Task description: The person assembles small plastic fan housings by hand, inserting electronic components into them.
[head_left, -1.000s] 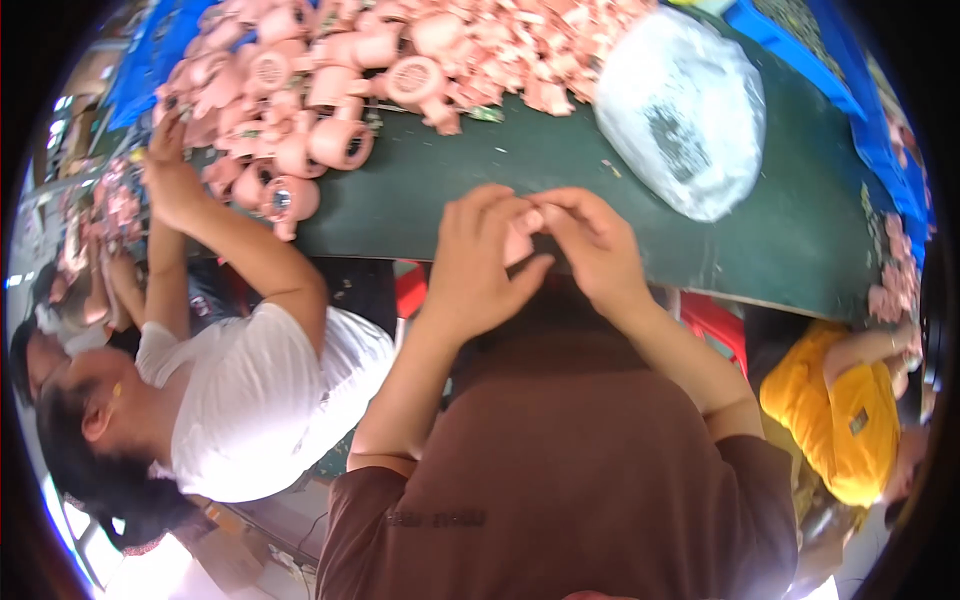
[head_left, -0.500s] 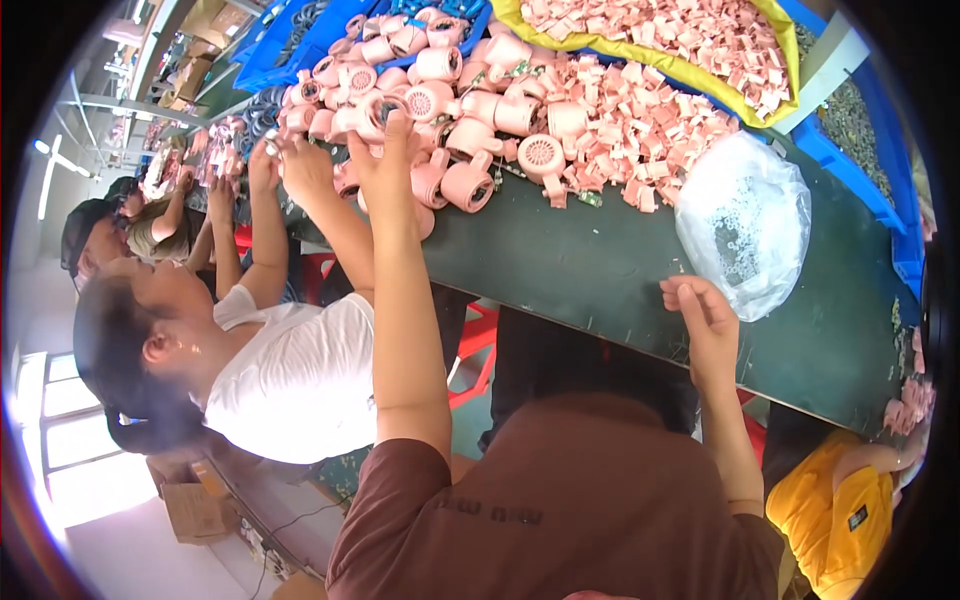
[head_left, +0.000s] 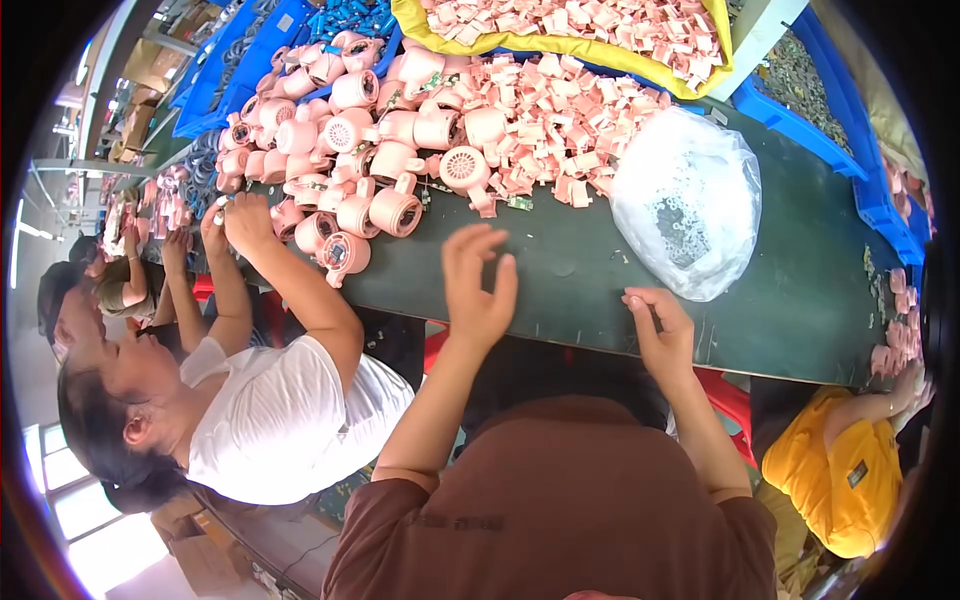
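My left hand [head_left: 478,290] is raised over the front edge of the dark green table, fingers and thumb apart, holding nothing. Further right, my right hand [head_left: 662,332] has its fingers curled and thumb and forefinger close in a pinch; whatever is between them is too small to make out. Just beyond the right hand lies a clear plastic bag [head_left: 690,200] with many small pale pieces inside. Left of my left hand, a pink round fan housing [head_left: 343,257] rests at the near edge of a heap of similar housings [head_left: 395,160].
Small pink plastic pieces [head_left: 560,125] lie heaped beyond my hands, with a yellow-rimmed container [head_left: 560,38] of more behind. Blue bins [head_left: 800,120] stand right and far left. A co-worker in white [head_left: 290,420] works close at left; another in yellow [head_left: 835,470] sits at right.
My left hand has let go of a pink fan housing at the heap and come back right and nearer to me. My right hand stays pinched by the bag. The view has shifted.
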### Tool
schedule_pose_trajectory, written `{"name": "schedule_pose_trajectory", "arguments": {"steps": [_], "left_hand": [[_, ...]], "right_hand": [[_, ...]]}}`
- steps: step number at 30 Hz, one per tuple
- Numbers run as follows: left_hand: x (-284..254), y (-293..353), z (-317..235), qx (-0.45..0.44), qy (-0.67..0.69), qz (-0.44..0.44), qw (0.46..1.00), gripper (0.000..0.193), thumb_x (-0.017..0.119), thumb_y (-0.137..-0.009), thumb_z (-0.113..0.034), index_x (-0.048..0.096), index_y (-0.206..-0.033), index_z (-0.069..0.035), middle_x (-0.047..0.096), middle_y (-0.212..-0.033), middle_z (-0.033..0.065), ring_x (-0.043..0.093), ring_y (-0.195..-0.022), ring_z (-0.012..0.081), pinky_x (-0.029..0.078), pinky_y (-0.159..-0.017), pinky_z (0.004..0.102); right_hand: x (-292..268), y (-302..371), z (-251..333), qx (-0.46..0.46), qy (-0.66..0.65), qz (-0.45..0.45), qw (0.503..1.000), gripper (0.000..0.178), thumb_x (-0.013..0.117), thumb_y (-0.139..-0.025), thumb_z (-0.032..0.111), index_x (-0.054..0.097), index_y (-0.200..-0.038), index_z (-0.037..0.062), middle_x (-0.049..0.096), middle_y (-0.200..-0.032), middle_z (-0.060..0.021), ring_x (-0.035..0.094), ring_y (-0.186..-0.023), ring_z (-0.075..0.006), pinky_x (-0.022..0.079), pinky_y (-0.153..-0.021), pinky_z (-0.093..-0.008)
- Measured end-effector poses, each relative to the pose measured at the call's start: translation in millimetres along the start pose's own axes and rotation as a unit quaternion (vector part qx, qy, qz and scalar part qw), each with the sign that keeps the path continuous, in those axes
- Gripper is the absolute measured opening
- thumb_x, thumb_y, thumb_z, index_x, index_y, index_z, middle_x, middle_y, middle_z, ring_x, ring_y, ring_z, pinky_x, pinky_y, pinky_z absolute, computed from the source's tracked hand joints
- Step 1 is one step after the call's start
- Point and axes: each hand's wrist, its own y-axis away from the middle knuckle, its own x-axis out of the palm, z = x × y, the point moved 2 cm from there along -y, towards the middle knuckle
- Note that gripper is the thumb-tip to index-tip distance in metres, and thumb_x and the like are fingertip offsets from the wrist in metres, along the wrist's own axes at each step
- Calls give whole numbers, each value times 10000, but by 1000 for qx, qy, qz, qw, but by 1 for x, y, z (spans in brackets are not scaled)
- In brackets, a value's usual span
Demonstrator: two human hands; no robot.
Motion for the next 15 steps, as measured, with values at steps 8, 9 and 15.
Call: {"name": "schedule_pose_trajectory", "arguments": {"steps": [8, 9, 15], "left_hand": [[-3, -13, 4, -30, -28, -19, 999, 304, 666, -852, -3, 586, -1145, -15, 579, -1167, 141, 574, -993, 262, 545, -727, 330], [-6, -29, 7, -31, -84, -37, 995, 355, 683, -851, -32, 563, -1185, -22, 561, -1178, 138, 557, -992, 258, 532, -737, 326], [1, -96, 38, -57, -273, 26, 960, 687, 760, -790, -321, 474, -1323, 6, 548, -1192, 243, 545, -1097, 448, 484, -894, 521]], "right_hand": [[5, -5, 9, -79, 76, -7, 994, 111, 674, -893, -11, 702, -998, 16, 684, -898, -118, 629, -784, -263, 496, -696, -333], [5, -6, 8, -82, 84, -10, 993, 116, 676, -888, -16, 703, -996, 18, 683, -893, -117, 630, -788, -266, 496, -701, -335], [6, -5, 12, -118, 111, -17, 987, 116, 676, -882, -27, 700, -987, 16, 683, -890, -125, 635, -798, -288, 498, -708, -350]]}}
